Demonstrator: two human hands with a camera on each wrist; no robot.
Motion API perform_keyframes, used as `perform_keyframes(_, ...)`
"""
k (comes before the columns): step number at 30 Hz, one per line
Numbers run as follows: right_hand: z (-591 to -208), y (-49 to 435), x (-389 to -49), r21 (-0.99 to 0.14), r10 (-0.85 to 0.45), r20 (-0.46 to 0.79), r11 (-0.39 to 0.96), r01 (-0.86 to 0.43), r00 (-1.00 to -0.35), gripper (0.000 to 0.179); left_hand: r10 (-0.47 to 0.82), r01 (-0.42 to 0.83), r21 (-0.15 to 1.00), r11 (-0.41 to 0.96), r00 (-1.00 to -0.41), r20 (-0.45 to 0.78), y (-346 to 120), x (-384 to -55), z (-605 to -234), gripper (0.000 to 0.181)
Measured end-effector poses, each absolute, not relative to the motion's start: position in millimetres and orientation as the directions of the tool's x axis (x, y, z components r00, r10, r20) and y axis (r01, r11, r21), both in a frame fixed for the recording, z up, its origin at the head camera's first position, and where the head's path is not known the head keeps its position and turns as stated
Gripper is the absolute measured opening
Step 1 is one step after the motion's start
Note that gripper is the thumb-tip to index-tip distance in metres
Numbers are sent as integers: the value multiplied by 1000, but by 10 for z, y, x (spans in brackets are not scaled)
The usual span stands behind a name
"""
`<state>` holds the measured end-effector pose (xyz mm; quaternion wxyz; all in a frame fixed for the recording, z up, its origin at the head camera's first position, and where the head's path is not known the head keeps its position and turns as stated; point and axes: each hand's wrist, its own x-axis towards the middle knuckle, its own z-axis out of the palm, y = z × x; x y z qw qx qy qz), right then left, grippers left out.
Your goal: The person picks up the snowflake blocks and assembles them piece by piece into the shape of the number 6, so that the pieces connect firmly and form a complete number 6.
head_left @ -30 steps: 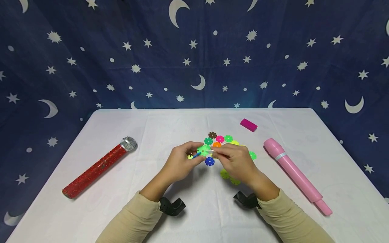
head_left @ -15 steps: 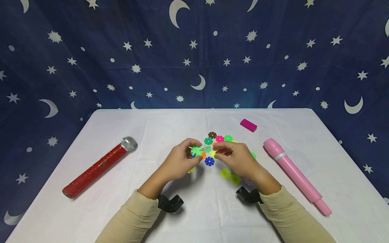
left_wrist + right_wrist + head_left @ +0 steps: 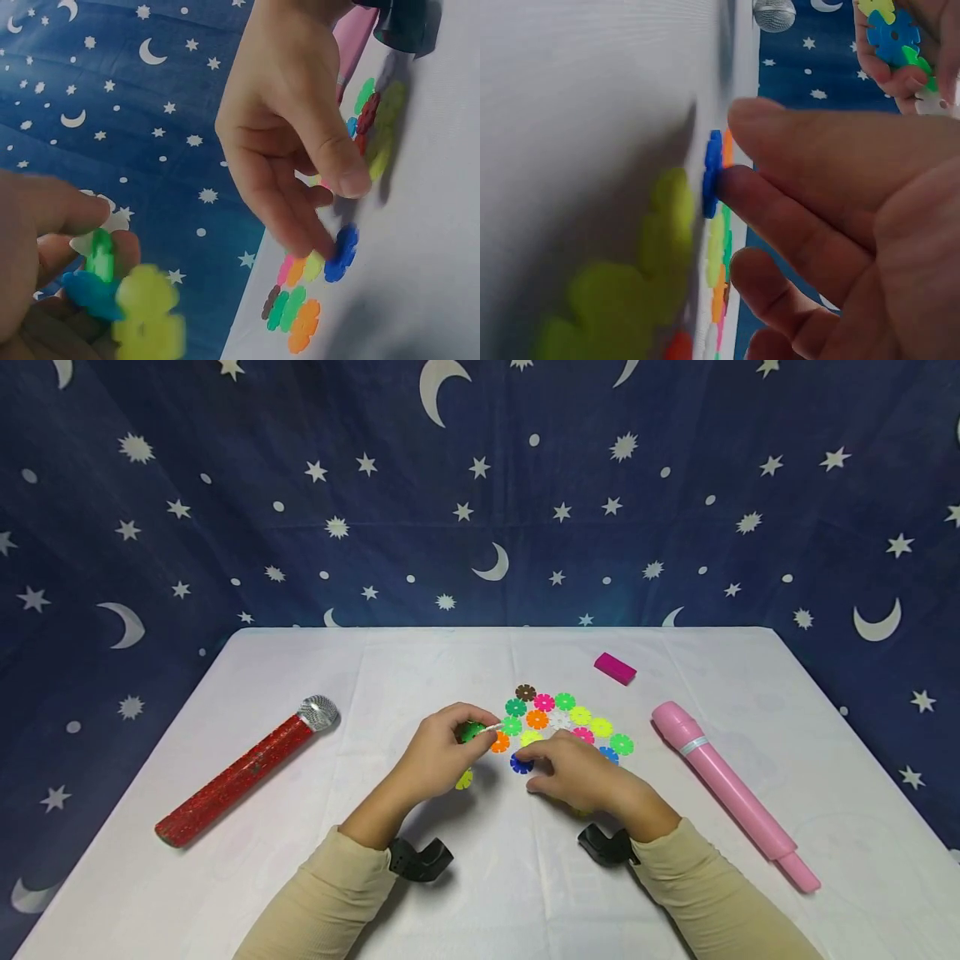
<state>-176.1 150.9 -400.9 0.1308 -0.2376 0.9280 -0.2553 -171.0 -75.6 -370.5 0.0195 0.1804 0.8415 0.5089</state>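
Observation:
My left hand (image 3: 431, 756) pinches a joined chain of flower-shaped notched discs. In the left wrist view the chain shows a white disc (image 3: 116, 220), a green disc (image 3: 100, 259), a blue disc (image 3: 93, 294) and yellow discs (image 3: 148, 322). Lower down, my right hand (image 3: 577, 772) reaches to a loose dark blue disc (image 3: 519, 766) lying flat on the white tablecloth. One fingertip touches that disc (image 3: 712, 176), while the thumb stays apart from it. Beyond the hand, an orange disc (image 3: 537, 719) and a light green disc (image 3: 512, 727) lie among several others.
A red microphone (image 3: 240, 777) with a silver head lies to the left. On the right is a pink microphone-shaped stick (image 3: 735, 793). A magenta block (image 3: 615, 668) sits near the back, before a dark blue curtain (image 3: 480, 493). Black cameras are strapped to both wrists.
My right hand has left the chain and come down to the dark blue disc on the cloth. The left hand keeps the chain and has turned it, so its white disc now appears edge-on.

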Motion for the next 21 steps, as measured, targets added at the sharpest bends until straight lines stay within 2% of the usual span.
perform_keyframes(3,-4009,1509,-1758,-530,-500,-105,760,-376,-860,38,320,278,871,404,-935,151,-750,-1711,-3704,12)
perform_keyframes(9,-4024,1513,-1746,-496,-544,-105,754,-431,-832,44,352,292,883,369,-923,158,-749,-1709,-3701,12)
perform_keyframes(16,-4039,1504,-1740,-502,-543,-65,743,-443,-837,34,382,279,892,356,-914,133,-752,-1700,-3694,12)
perform_keyframes(21,-3999,1524,-1760,-567,-506,-69,729,-384,-860,25,388,273,892,360,-913,123,-749,-1697,-3692,12)
